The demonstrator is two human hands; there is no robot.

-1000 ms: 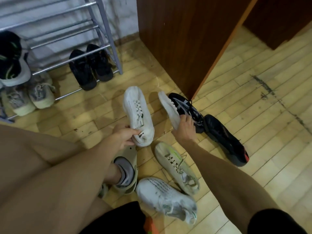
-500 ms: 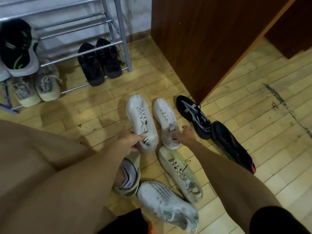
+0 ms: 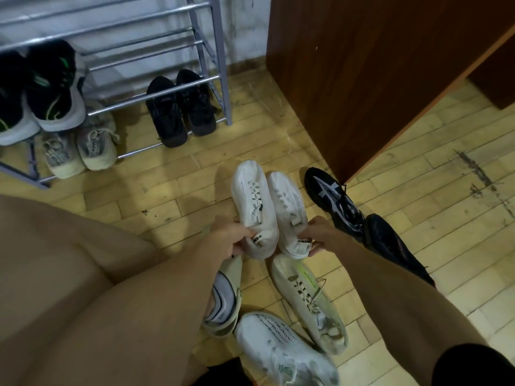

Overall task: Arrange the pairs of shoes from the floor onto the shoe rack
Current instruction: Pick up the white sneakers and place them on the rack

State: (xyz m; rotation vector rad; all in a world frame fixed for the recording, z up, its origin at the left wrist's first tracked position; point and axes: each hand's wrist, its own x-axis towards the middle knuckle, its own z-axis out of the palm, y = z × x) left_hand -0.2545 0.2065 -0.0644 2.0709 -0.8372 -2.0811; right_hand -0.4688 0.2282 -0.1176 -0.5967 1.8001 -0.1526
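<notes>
**Entry: white pair held at the heels, toes toward the rack**

Grip. The left hand [image 3: 232, 238] grips the heel of the left white shoe [image 3: 252, 201], thumb on top beside the black heel tab. The right hand [image 3: 320, 232] grips the heel of the right white shoe [image 3: 287, 207] the same way, fingers curled round the back.

Orientation. Both shoes are sole down, laces up. Their long axes run nearly parallel, from the person outward. The toes point away, toward the shoe rack [image 3: 211, 51] and the wall, and the heels face the person. The two shoes touch along their inner sides. Whether the soles rest on the floor [image 3: 418, 190] cannot be told.

Position. The pair is over open floor in front of the rack's right end, well apart from it.

Surroundings.
- The floor is yellowish wood blocks, scuffed, with dark marks at right.
- The rack is grey metal bars. A black pair [image 3: 181, 107] and a grey-beige pair [image 3: 80, 146] sit on its lowest tier, and black-and-green shoes [image 3: 55, 84] sit on a tier above.
- A dark brown wooden cabinet [image 3: 348, 65] stands at right.
- A black shoe with a white star pattern [image 3: 331, 196] lies at its corner. A second black shoe [image 3: 390, 243] lies just behind it.
- A cream shoe [image 3: 306, 296] and a white mesh shoe [image 3: 281, 352] lie near the person's slippered foot [image 3: 225, 302].
</notes>
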